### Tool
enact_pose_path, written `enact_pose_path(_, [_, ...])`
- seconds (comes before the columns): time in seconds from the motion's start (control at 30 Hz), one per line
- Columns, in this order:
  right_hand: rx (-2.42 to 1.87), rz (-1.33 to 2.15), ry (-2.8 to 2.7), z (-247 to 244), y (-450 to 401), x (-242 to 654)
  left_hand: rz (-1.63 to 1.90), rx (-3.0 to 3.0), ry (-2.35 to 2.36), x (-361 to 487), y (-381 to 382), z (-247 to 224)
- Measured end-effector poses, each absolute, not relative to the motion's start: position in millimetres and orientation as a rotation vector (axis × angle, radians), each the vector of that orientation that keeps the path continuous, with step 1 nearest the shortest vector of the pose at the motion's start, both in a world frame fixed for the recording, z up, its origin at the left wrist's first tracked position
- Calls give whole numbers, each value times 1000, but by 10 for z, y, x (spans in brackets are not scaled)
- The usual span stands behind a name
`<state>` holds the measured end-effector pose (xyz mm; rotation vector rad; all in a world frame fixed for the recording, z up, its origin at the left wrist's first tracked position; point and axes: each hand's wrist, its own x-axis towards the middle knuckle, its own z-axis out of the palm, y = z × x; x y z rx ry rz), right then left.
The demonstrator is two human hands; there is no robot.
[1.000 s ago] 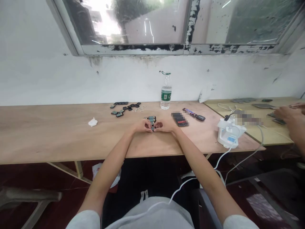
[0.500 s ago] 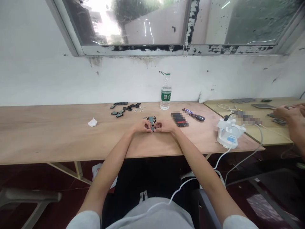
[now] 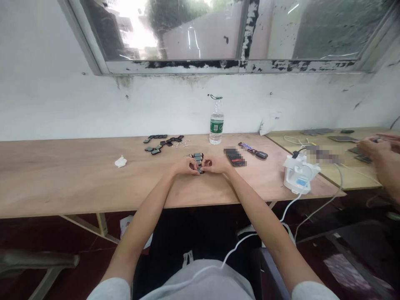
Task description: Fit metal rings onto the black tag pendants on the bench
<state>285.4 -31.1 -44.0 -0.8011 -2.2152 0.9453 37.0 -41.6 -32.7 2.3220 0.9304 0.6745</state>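
Note:
My left hand (image 3: 188, 166) and my right hand (image 3: 213, 164) meet close to the table's front edge. Between their fingertips is a small dark rectangular piece (image 3: 200, 170) with a grey-green face, pinched from both sides and partly covered by the fingers. Just beyond the hands, several similar dark pieces (image 3: 198, 156) lie in a short column. Farther off to the left are more of these black and grey-green pieces (image 3: 156, 151), loosely scattered. Beside them lie tiny whitish bits (image 3: 181, 144), too small to make out.
A water bottle (image 3: 216, 125) stands near the wall. Right of my hands are a phone (image 3: 236, 158), a chocolate bar (image 3: 246, 147) and a black oval object (image 3: 261, 155). A white device (image 3: 296, 175) trails cables. Crumpled tissue (image 3: 120, 161) lies left; another person's hand (image 3: 379, 152) is far right.
My hands stay in nearly the same place, with the right fingertips shifted slightly over the small piece. The whole view has moved a little.

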Motion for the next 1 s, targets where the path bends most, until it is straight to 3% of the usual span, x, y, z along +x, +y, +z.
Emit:
enact_pose_path(0.2, [-791, 1059, -2033, -433, -238, 2909, 644, 2285, 957, 384, -462, -272])
enact_pose_path(0.53, [-1608, 416, -1834, -472, -58, 3247, 605, 2316, 967, 394, -517, -177])
enact_pose_path(0.73, [-1573, 234, -1571, -413, -9, 3381, 857, 2424, 1235, 402, -381, -351])
enact_pose_path(1.0, [-1377, 291, -1658, -425, -11, 3241, 779, 2435, 1290, 396, -324, -437])
